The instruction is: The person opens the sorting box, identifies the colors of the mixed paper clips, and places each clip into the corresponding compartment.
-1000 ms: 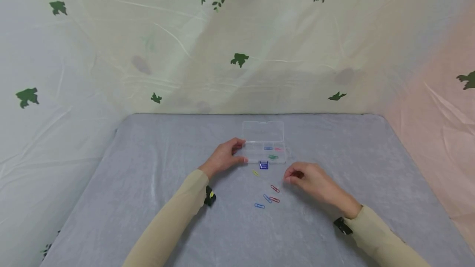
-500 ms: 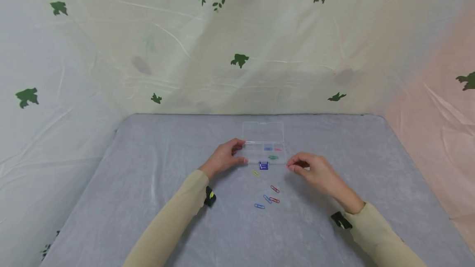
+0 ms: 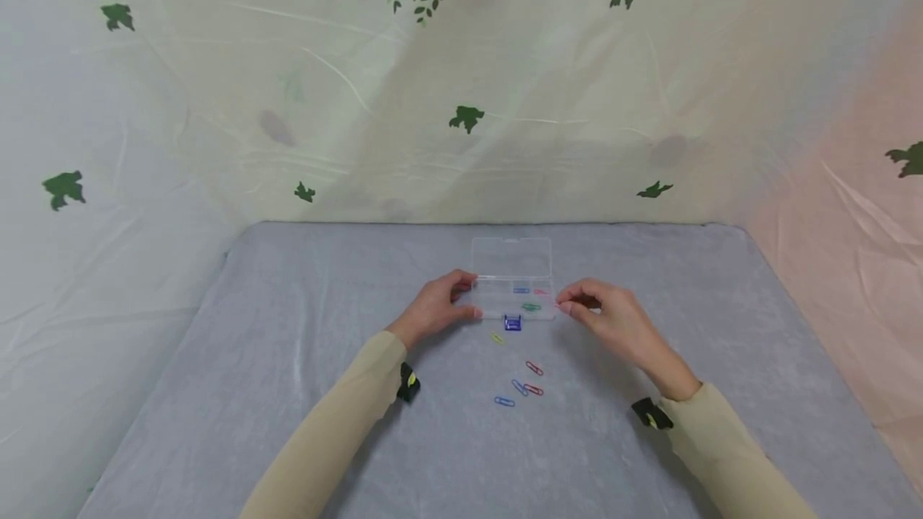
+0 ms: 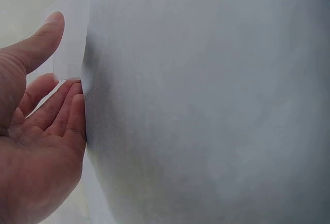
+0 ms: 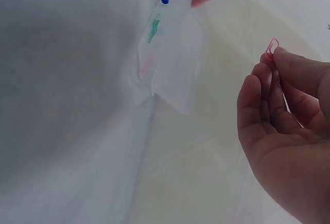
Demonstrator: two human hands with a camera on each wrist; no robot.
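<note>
A clear plastic compartment box (image 3: 492, 311) stands on the table with its lid (image 3: 512, 257) folded back and a blue latch (image 3: 513, 323) at its front. My left hand (image 3: 433, 305) grips the box's left side, thumb at the front corner and fingers towards the back. Just off the box's right end, my right hand (image 3: 609, 315) pinches a pink paper clip (image 5: 273, 42) between thumb and fingertips. Inside the box lie a blue paper clip (image 3: 521, 291), pink clips (image 3: 541, 291) and green clips (image 3: 530, 307), in separate compartments.
In front of the box lie a small yellow clip (image 3: 497, 338), a red paper clip (image 3: 534, 368), another red one (image 3: 534, 390) touching a blue one (image 3: 519, 387), and a further blue clip (image 3: 505, 402). A patterned curtain (image 3: 404, 142) hangs behind the grey-covered table (image 3: 346, 439).
My right hand has moved away from me, up beside the box's right end, with the pink paper clip. My left hand stays on the box; the loose clips lie where they were.
</note>
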